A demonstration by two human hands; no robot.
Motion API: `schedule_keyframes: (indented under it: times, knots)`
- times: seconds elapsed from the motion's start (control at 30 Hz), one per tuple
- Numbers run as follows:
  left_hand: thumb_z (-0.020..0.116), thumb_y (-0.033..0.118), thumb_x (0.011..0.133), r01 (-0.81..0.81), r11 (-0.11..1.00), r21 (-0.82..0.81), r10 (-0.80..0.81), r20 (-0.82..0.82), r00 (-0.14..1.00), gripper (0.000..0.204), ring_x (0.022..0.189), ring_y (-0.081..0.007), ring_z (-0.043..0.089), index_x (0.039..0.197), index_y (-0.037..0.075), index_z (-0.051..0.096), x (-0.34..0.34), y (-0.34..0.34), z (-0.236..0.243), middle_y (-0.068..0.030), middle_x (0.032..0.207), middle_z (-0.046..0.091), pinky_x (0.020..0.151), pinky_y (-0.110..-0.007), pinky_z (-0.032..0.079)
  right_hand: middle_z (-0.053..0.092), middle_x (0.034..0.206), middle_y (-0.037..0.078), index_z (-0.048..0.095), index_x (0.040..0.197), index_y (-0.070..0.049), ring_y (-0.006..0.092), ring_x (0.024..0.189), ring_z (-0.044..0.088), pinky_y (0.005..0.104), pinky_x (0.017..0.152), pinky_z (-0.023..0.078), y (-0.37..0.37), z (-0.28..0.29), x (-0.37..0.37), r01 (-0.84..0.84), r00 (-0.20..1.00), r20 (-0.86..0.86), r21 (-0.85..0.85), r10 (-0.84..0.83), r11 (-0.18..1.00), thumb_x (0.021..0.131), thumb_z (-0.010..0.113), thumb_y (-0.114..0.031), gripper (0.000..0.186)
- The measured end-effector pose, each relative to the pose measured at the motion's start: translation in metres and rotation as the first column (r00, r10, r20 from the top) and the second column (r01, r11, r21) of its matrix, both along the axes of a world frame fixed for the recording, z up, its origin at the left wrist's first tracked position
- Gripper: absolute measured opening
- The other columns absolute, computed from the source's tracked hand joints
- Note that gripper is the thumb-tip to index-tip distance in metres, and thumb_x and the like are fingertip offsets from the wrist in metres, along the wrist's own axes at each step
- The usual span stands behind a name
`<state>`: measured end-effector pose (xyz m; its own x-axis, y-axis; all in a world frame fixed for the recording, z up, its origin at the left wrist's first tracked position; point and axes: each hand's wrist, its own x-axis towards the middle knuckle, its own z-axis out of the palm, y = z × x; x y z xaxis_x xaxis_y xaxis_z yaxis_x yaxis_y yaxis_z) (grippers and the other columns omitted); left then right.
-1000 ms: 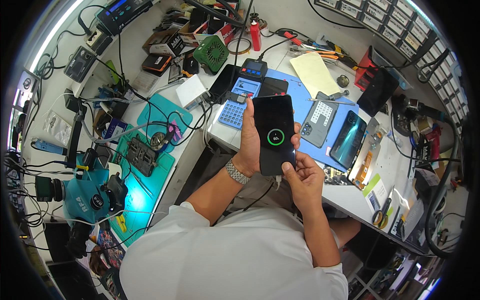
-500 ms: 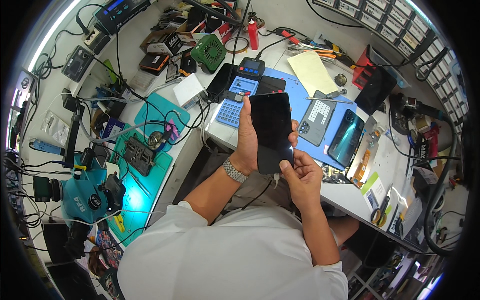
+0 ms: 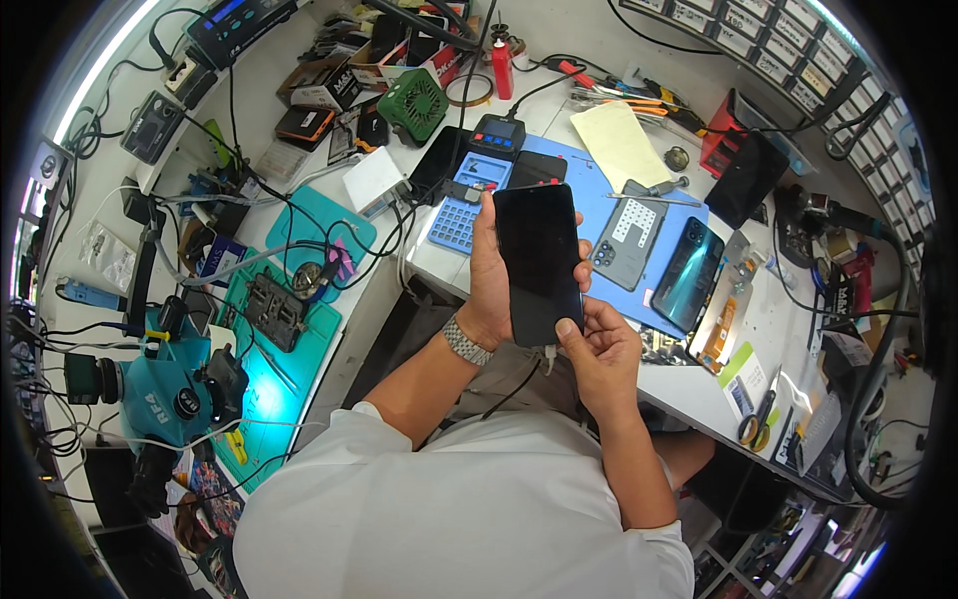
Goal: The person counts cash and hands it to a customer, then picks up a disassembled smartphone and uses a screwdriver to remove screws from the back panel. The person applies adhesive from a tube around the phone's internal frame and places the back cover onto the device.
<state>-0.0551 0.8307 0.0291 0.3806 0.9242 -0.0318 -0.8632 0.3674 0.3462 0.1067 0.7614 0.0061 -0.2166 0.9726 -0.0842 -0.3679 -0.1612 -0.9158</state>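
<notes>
A smartphone [image 3: 540, 262] with a dark screen is held upright over the front edge of the workbench. My left hand [image 3: 488, 285] is closed around it, thumb along the left side and fingertips showing at the right side. At the lower right corner, my right hand [image 3: 605, 351] grips the phone with its thumb on the front; its other fingers are partly hidden. A cable with a pale plug [image 3: 550, 356] hangs at the phone's bottom edge. Behind the phone lies a blue work mat [image 3: 589, 190].
On the mat are a phone back cover [image 3: 631, 243] and a teal phone [image 3: 691, 275]. A teal microscope [image 3: 170, 394] stands at left beside a green mat [image 3: 314, 324] with a dark holder [image 3: 276, 310]. Scissors [image 3: 760, 419] lie at right. Cables cross the left bench.
</notes>
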Motion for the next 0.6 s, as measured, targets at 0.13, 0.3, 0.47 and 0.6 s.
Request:
schedule_keyframes:
  times: [0.13, 0.3, 0.47, 0.6]
  knots:
    - [0.032, 0.091, 0.097, -0.020, 1.000, 0.000, 0.020, -0.063, 0.998, 0.103, 0.088, -0.0286, 0.069, 0.133, -0.001, 0.060, 0.000, 0.000, 0.000, -0.0163, 0.106, 0.068, 0.080, -0.043, 0.061, 0.071, 0.122, 0.012, 0.059, 0.137, 0.011, 0.0109, 0.106, 0.068, 0.0238, 0.091, 0.056, -0.002, -0.003, -0.002, 0.012, 0.999, -0.043, -0.003, -0.012, 1.000, 0.104, 0.067, 0.002, 0.035]
    - [0.027, 0.086, 0.100, 0.033, 0.999, 0.028, -0.034, 0.069, 0.997, 0.112, 0.114, -0.0338, 0.066, 0.157, -0.009, 0.041, -0.002, -0.005, -0.009, -0.0238, 0.134, 0.063, 0.100, -0.048, 0.056, 0.071, 0.122, 0.011, 0.061, 0.134, 0.009, 0.0105, 0.106, 0.068, 0.0248, 0.095, 0.055, 0.002, -0.007, 0.004, -0.079, 0.971, -0.228, -0.034, 0.069, 0.996, 0.104, 0.067, 0.001, 0.031]
    - [0.050, 0.076, 0.094, 0.195, 0.962, 0.193, -0.188, -0.053, 0.981, 0.105, 0.132, -0.0380, 0.060, 0.156, -0.008, 0.042, -0.002, -0.010, -0.028, -0.0225, 0.142, 0.059, 0.116, -0.052, 0.049, 0.072, 0.123, 0.010, 0.063, 0.134, 0.010, 0.0113, 0.106, 0.069, 0.0272, 0.097, 0.057, 0.013, 0.001, 0.005, -0.237, 0.923, -0.341, -0.135, 0.180, 0.962, 0.103, 0.070, -0.002, 0.033]
    - [0.072, 0.054, 0.094, 0.091, 0.960, 0.265, -0.134, 0.149, 0.980, 0.059, 0.126, -0.0406, 0.062, 0.123, 0.006, 0.053, -0.004, -0.009, -0.038, -0.0104, 0.116, 0.061, 0.119, -0.056, 0.047, 0.075, 0.117, 0.010, 0.063, 0.139, 0.010, 0.0135, 0.100, 0.071, 0.0305, 0.087, 0.060, 0.033, 0.021, 0.017, -0.361, 0.929, 0.024, -0.156, 0.369, 0.919, 0.104, 0.071, -0.008, 0.040]
